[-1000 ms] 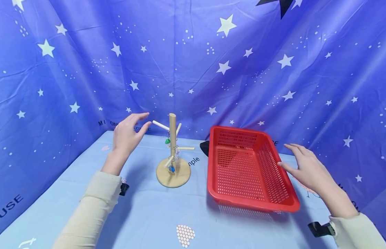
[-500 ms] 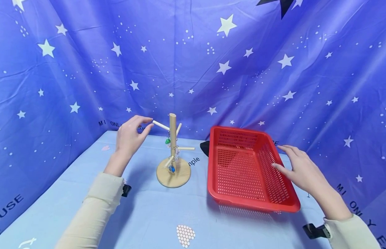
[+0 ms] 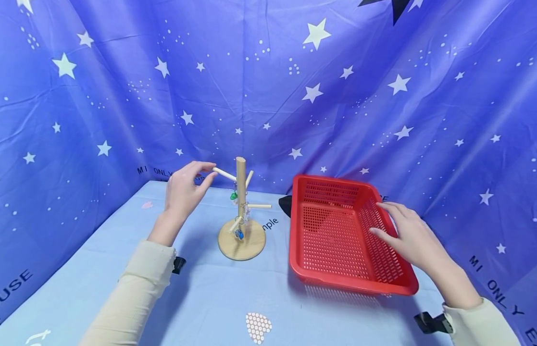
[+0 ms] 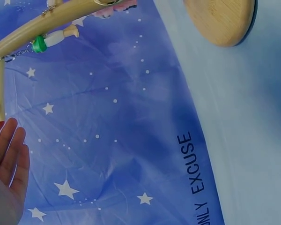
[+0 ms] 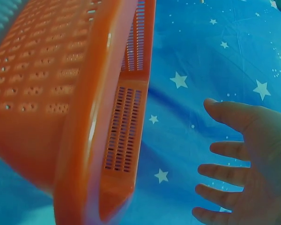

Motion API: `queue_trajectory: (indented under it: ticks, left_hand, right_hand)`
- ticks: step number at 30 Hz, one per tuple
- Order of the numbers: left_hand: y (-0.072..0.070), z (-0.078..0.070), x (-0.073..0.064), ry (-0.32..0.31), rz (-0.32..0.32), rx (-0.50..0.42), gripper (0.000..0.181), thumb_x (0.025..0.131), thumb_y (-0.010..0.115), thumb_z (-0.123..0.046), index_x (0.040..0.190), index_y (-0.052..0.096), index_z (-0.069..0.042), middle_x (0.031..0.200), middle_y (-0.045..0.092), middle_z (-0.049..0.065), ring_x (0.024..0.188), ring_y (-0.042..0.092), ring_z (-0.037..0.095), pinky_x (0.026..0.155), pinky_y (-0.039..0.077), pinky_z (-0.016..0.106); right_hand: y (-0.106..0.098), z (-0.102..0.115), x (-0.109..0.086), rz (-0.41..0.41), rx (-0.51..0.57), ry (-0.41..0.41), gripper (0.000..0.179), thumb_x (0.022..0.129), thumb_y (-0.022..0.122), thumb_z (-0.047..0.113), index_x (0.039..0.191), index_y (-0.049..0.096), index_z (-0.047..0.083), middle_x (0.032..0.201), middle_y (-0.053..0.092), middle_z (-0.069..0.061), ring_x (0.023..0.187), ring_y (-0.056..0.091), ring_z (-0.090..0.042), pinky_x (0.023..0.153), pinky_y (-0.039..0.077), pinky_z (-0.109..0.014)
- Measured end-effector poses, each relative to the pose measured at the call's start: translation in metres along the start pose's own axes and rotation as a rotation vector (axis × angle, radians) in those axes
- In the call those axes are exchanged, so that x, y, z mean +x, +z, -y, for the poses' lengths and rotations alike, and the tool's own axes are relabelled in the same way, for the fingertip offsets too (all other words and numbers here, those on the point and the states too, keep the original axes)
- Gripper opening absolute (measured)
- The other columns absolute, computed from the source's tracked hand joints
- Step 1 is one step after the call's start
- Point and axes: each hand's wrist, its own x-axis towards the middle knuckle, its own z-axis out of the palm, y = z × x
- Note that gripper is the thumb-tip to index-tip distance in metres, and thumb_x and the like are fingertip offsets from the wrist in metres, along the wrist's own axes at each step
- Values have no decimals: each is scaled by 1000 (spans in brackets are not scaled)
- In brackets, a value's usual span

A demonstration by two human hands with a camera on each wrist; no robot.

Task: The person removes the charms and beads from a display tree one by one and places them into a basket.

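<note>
**Two hands, a little wooden tree and a red basket**

A small wooden tree stand (image 3: pixel 241 211) stands upright on its round base on the light blue table (image 3: pixel 225 298). Thin pegs stick out from its post. Tiny trinkets hang on it, one green (image 3: pixel 233 196) and one blue (image 3: pixel 239 234), too small to make out well.

The left hand (image 3: pixel 184 191) is raised just to the left of the stand. Its fingers are loose and a bit bent, and the fingertips are right at the end of the top left peg (image 3: pixel 224 174). In the left wrist view the peg tip sits just by the fingertips (image 4: pixel 10 140), but I cannot tell if they touch it. The hand does not grip anything.

A red basket (image 3: pixel 337 230) with lots of little holes sits on the table to the right of the stand, a short way apart from it. The right hand (image 3: pixel 407 234) is over the basket's right rim. Its fingers are spread and straight, holding nothing. In the right wrist view the hand (image 5: pixel 246 171) is beside the basket wall (image 5: pixel 124 126), with a gap between them.

A dark blue cloth with white stars (image 3: pixel 268 81) hangs behind and at both sides.
</note>
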Motion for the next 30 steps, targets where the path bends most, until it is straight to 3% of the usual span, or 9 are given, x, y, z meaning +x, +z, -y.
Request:
queue_trajectory:
  ticks: [8,16,23,30]
  left_hand:
    - [2,-2,2,-25,-11,-64,20,93,72,-22,108,73,-10,101,76,8,87,73,27,78,59,42]
    - [2,-4,6,-117,20,-132,16,96,68,-22,103,75,-9,101,76,10,91,73,26,80,61,42]
    - [-2,-6,12,-193,84,-193,16,95,68,-22,102,74,-8,101,76,11,93,72,26,80,62,42]
    - [-8,-6,20,-225,175,-164,13,95,69,-21,101,74,-10,100,77,10,91,72,25,78,59,40]
  right_hand:
    - [2,15,4,19,12,-23,69,92,70,41,143,46,2,141,50,-27,126,46,-52,95,41,-74]
    - [6,30,9,29,50,-32,69,93,69,43,144,46,3,144,48,-24,129,45,-51,98,41,-73]
    - [13,44,20,29,71,-63,66,93,68,42,144,47,4,143,50,-22,131,45,-48,102,40,-71]
    - [22,58,31,47,121,-79,67,92,70,42,144,47,8,144,51,-19,134,45,-43,105,41,-67]
